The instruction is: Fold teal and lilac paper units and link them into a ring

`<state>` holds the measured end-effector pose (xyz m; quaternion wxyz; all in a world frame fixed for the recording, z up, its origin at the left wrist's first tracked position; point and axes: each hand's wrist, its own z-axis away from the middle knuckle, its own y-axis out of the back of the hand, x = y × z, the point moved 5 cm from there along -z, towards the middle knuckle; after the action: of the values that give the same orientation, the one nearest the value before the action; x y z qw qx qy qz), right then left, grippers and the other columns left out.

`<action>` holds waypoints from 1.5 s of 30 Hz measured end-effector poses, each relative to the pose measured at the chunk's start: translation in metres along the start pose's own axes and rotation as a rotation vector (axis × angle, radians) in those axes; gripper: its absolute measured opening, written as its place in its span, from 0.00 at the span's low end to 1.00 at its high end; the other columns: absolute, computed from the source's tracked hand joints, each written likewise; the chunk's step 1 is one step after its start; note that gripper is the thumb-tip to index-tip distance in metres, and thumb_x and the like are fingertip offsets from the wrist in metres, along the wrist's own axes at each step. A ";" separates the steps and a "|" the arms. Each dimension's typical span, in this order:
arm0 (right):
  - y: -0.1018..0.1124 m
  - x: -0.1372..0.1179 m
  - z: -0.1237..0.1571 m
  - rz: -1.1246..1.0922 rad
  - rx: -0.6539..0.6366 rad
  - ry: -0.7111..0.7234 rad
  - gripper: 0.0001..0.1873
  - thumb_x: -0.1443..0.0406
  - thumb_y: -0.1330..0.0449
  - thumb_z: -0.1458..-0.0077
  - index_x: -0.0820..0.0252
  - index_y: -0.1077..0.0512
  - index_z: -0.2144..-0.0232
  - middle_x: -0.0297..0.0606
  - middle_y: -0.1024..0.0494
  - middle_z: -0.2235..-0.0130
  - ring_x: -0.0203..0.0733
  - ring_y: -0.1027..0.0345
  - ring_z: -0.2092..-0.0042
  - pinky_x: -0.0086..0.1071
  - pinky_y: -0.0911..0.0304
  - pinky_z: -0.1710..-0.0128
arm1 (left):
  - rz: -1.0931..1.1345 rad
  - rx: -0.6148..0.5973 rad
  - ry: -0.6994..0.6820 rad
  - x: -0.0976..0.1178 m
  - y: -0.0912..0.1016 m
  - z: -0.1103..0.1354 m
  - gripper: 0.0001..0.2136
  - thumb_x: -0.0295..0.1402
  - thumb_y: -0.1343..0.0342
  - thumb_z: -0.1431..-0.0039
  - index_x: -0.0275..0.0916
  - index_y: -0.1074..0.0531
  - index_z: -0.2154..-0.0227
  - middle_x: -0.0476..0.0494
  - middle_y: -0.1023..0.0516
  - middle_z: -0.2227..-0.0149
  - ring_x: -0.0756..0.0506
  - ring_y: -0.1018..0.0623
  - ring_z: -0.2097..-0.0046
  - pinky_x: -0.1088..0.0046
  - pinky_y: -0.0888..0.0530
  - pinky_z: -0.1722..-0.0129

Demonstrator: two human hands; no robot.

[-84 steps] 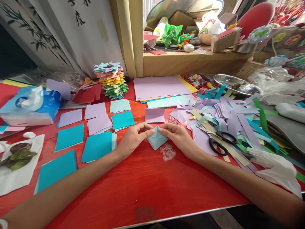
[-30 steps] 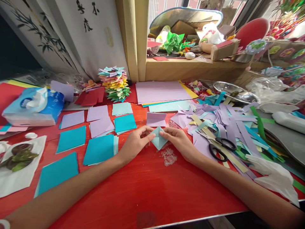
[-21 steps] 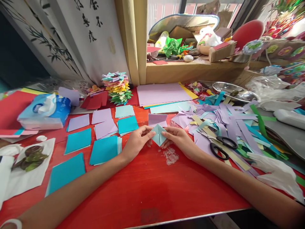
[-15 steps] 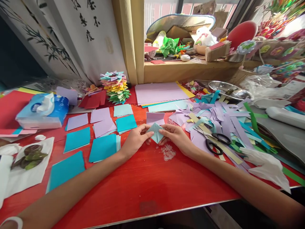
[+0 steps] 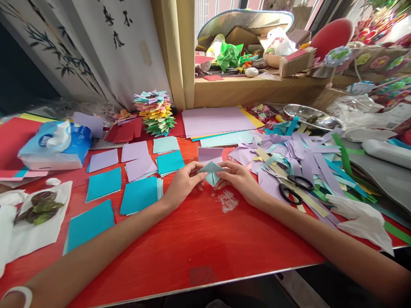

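Note:
Between my two hands is a folded piece of pale blue paper (image 5: 212,173), diamond-shaped with a crease down its middle, raised just above the red table (image 5: 192,248). My left hand (image 5: 185,182) pinches its left corner between thumb and fingers. On the other side, my right hand (image 5: 236,179) grips the right corner the same way. Some fingertips are hidden behind the paper. Just beyond it lies a creased lilac sheet (image 5: 210,154). A small patch of clear, crumbly bits (image 5: 227,201) is on the table below my right hand.
Stacks of teal squares (image 5: 138,195) and lilac squares (image 5: 138,167) lie to the left, near a tissue pack (image 5: 54,145). A layered paper tower (image 5: 156,113) stands behind. Black-handled scissors (image 5: 290,195) rest among paper strips (image 5: 302,158) at right, before a metal bowl (image 5: 321,117).
The view has tilted and shifted slightly. Both hands keep hold of the pale blue paper, which looks tipped a little flatter than before.

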<state>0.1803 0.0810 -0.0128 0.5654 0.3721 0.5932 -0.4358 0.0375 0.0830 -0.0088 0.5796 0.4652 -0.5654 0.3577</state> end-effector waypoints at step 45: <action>-0.001 -0.005 0.005 0.422 0.006 0.086 0.14 0.57 0.46 0.46 0.62 0.30 0.69 0.32 0.32 0.76 0.31 0.40 0.75 0.26 0.45 0.76 | -0.127 0.003 -0.007 0.002 -0.003 0.003 0.08 0.38 0.46 0.46 0.39 0.33 0.67 0.51 0.30 0.70 0.52 0.31 0.69 0.77 0.33 0.68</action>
<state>0.1813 0.0760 -0.0080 0.6173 0.5080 0.5244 -0.2931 0.0399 0.0788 -0.0074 0.5985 0.5020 -0.5362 0.3197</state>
